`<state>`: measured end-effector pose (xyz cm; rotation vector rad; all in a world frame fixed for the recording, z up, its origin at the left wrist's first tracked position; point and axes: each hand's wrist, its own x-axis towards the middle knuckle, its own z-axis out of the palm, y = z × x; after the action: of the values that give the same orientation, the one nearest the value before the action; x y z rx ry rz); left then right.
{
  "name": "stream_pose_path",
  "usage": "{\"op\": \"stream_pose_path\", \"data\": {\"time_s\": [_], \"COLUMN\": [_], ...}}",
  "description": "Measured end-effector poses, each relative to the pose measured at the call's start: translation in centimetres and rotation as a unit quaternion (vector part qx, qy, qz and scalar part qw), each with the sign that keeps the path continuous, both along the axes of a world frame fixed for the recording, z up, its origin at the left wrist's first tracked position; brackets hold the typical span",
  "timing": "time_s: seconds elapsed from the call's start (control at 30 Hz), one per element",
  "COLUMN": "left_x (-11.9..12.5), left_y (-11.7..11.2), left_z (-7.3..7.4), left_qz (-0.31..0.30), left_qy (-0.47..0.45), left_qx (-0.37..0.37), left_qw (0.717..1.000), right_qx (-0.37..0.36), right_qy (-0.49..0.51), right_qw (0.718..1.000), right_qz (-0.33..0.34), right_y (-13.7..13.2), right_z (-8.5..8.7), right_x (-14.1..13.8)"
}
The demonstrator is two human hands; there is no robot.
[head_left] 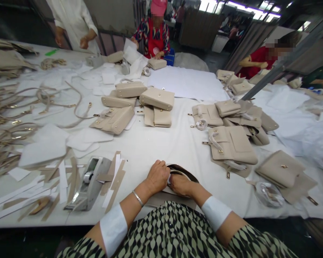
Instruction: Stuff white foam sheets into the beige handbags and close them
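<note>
At the bottom centre of the frame, the person's left hand (158,176) is curled in a loose fist over the near edge of a beige leather handbag (183,170) with a dark open mouth. The right hand (181,184) presses against it from the right, its fingers closed on something small and white at the bag's rim; what that is cannot be made out. The bag lies on the white cloth-covered table (161,147), at its near edge, close to the person's body. Doing this well likely calls for the left hand to steady the rim while the right works with small, careful movements.

At lower left lie a grey tape dispenser (88,183) and loose beige and white paper strips (56,179). Finished beige handbags (233,145) are piled at right and centre; coiled beige straps (8,118) fill the left edge. Other workers stand along the top.
</note>
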<state>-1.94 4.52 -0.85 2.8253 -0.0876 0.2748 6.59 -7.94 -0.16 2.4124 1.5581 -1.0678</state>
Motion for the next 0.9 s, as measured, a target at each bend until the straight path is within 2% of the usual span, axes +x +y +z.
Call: {"op": "stream_pose_path", "data": {"time_s": [0.13,0.33,0.5,0.67,0.77,0.9], "left_x": [0.0,-0.1,0.0,0.0,0.0,1.2], "left_y": [0.3,0.7,1.2,0.6,0.8,2.2], "left_z": [0.3,0.5,0.7,1.2,-0.3,-4.9], "left_qz": [-0.01,-0.017,-0.026,-0.037,-0.029,-0.072], "left_qy": [0.01,0.003,0.02,-0.011,-0.047,-0.162], "left_qx": [0.008,0.003,0.003,0.002,-0.012,0.0], "left_qw": [1.0,1.0,0.999,0.999,0.998,0.984], "right_qx": [-0.019,-0.044,-0.012,0.02,0.002,-0.071], "right_qy": [0.016,0.009,0.022,0.036,0.045,0.086], "right_qw": [1.0,0.999,1.0,0.999,0.999,0.993], "right_qz": [0.002,-0.002,-0.012,-0.024,-0.03,-0.023], "right_y": [1.0,1.9,0.7,-1.0,-0.7,1.1], "right_z": [-0.6,0.2,0.3,1.6,0.5,-2.6], "right_x": [0.7,0.2,-0.1,0.0,0.0,1.6]}}
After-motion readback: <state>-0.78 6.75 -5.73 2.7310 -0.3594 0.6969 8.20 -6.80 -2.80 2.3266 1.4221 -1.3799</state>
